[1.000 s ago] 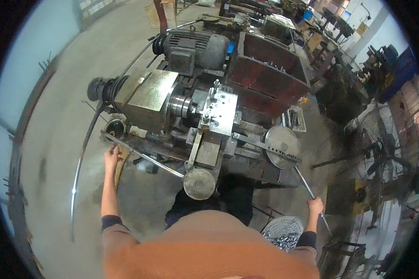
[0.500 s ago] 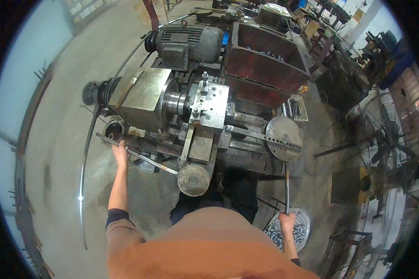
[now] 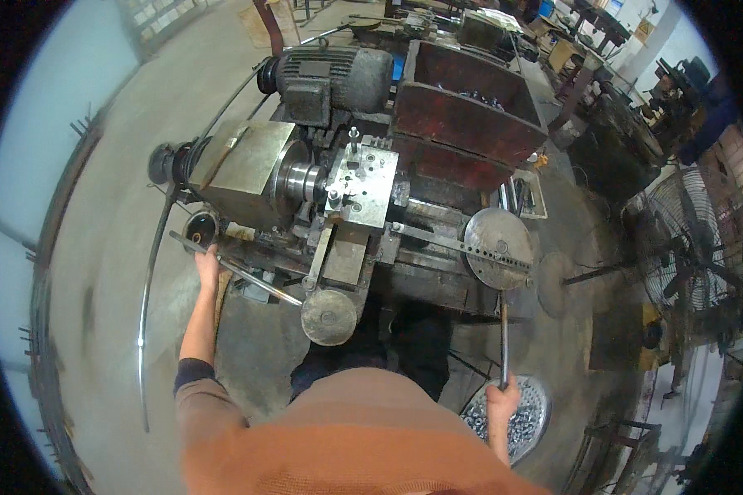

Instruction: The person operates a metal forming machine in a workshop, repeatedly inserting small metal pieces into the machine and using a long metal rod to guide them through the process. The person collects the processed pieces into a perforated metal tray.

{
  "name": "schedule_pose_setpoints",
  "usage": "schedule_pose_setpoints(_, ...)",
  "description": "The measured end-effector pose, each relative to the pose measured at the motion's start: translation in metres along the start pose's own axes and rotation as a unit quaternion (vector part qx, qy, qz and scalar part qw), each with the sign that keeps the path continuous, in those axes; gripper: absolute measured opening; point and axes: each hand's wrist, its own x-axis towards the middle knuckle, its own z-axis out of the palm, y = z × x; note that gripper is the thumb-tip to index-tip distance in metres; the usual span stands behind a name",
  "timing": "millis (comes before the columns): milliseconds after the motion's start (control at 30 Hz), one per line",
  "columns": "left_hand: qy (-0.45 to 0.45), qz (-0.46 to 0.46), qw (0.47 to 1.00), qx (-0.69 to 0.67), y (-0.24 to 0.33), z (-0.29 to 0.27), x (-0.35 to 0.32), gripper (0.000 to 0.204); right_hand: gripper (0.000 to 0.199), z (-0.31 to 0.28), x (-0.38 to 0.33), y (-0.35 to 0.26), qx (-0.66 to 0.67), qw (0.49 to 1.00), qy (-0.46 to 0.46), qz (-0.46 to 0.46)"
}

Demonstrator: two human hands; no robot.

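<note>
A small metal-turning lathe stands before me, with a bright steel tool block (image 3: 362, 186) on its slide beside the round chuck (image 3: 300, 180). My left hand (image 3: 207, 259) is closed round the outer end of a steel lever rod (image 3: 260, 285), which runs to a small round metal disc (image 3: 328, 317) at the front of the slide. On the right, my right hand (image 3: 502, 396) is wrapped round an upright lever rod (image 3: 504, 338). That rod hangs below a larger round disc (image 3: 499, 247), joined to the slide by a perforated flat bar (image 3: 462, 246).
Behind the lathe are an electric motor (image 3: 334, 82) and a dark red metal bin (image 3: 470, 120) with small parts inside. A basin (image 3: 538, 412) of small metal pieces sits below my right hand. A caged fan (image 3: 681, 235) stands right; a long thin rod (image 3: 146, 305) extends at left.
The view has shifted slightly. The tool block sits a little closer to the chuck, and both levers have moved slightly left in the picture. Both hands keep their grip.
</note>
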Motion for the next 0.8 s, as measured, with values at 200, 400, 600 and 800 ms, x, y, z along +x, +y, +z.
schedule_pose_setpoints(200, -0.034, -0.014, 0.995, 0.090, -0.016, -0.016, 0.014, 0.028, 0.051, -0.045, 0.147, 0.066, -0.322, 0.939, 0.083, -0.082)
schedule_pose_setpoints(400, -0.120, -0.100, 0.988, 0.008, 0.029, -0.017, -0.016, 0.044, 0.067, -0.020, 0.214, 0.066, -0.350, 0.895, 0.273, -0.045)
schedule_pose_setpoints(600, -0.204, 0.064, 0.915, 0.343, -0.081, -0.049, 0.000, 0.054, 0.075, 0.054, 0.123, 0.025, -0.063, 0.965, 0.231, -0.111)
schedule_pose_setpoints(800, -0.273, 0.160, 0.670, 0.671, -0.070, 0.002, -0.019, 0.045, 0.042, 0.110, 0.049, -0.018, 0.060, 0.991, -0.066, -0.099)
